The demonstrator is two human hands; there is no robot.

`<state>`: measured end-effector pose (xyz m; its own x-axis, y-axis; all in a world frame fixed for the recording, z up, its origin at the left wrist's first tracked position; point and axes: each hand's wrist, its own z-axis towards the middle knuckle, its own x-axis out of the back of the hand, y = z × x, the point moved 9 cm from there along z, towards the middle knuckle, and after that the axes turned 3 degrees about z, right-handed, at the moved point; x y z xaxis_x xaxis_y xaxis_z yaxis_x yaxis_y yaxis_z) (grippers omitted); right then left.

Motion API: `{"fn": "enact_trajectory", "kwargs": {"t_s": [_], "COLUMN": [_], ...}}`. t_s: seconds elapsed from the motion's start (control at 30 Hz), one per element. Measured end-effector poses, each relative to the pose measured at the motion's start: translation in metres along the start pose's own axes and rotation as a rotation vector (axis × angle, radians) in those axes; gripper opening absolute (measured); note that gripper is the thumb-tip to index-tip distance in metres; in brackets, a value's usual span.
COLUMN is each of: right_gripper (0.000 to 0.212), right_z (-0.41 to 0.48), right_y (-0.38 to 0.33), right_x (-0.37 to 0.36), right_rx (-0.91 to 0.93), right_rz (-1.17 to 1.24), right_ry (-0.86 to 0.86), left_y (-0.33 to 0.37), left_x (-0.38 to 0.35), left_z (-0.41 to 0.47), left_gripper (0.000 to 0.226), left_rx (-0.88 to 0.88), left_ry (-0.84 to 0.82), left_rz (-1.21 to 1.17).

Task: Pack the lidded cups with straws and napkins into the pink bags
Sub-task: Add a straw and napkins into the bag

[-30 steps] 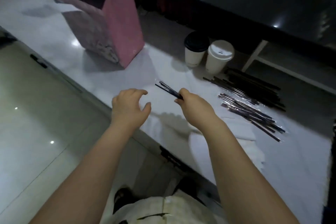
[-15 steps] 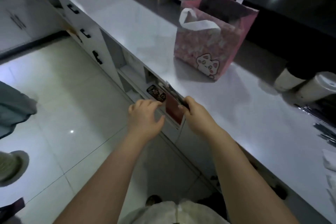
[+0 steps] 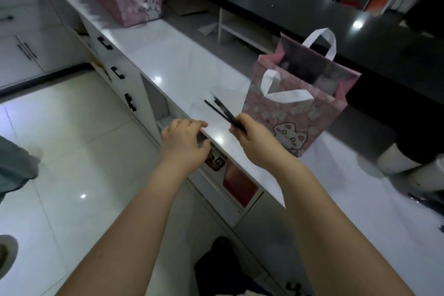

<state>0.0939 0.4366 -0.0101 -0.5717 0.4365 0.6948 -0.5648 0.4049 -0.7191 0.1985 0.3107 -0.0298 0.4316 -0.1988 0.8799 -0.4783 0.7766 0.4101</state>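
Right hand (image 3: pixel 257 144) pinches a thin bundle of black straws (image 3: pixel 222 111) at their near ends; the long axis runs diagonally, tips pointing away and leftward, above the counter (image 3: pixel 182 67) near its front edge. Left hand (image 3: pixel 183 145), fingers loosely curled, holds nothing over that edge. Open pink bag (image 3: pixel 295 113) stands just right of the straws; two lidded cups (image 3: pixel 398 162) sit farther right. Half a second earlier the straws hung before the counter's front and the bag stood farther off.

Reaching up from the bottom edge with both bare arms, left hand (image 3: pixel 183 145) loosely curled and empty mid-frame, pinching black straws (image 3: pixel 219 110) in right hand (image 3: pixel 254 145).
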Motion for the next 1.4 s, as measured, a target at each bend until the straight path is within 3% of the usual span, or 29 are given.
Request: {"fn": "enact_trajectory", "kwargs": {"t_s": [0.37, 0.5, 0.67, 0.9, 1.03, 1.17, 1.3, 1.4], "right_gripper": [0.012, 0.009, 0.011, 0.014, 0.012, 0.013, 0.014, 0.009], "right_z": [0.096, 0.109, 0.125, 0.118, 0.119, 0.119, 0.136, 0.143], "right_y": [-0.071, -0.049, 0.017, 0.044, 0.032, 0.022, 0.032, 0.06], "right_x": [0.199, 0.247, 0.251, 0.298, 0.329, 0.339, 0.296, 0.252], "right_rx": [0.271, 0.302, 0.133, 0.161, 0.173, 0.187, 0.1, -0.023], "right_rz": [0.508, 0.593, 0.5, 0.648, 0.608, 0.606, 0.48, 0.421], "right_ry": [0.228, 0.32, 0.395, 0.573, 0.674, 0.75, 0.671, 0.571], "left_y": [0.131, 0.178, 0.203, 0.228, 0.245, 0.253, 0.25, 0.245], "left_x": [0.065, 0.03, -0.035, -0.069, -0.079, -0.078, -0.092, -0.101], "left_z": [0.189, 0.235, 0.265, 0.282, 0.284, 0.284, 0.278, 0.278], "left_gripper": [0.035, 0.031, 0.028, 0.031, 0.046, 0.061, 0.099, 0.115], "left_rx": [-0.285, -0.422, -0.465, -0.61, -0.696, -0.83, -0.896, -0.88], "left_ry": [0.24, 0.103, -0.187, -0.284, -0.407, -0.397, -0.487, -0.615], "left_rz": [-0.036, -0.041, -0.212, -0.297, -0.4, -0.344, -0.178, -0.217]}}
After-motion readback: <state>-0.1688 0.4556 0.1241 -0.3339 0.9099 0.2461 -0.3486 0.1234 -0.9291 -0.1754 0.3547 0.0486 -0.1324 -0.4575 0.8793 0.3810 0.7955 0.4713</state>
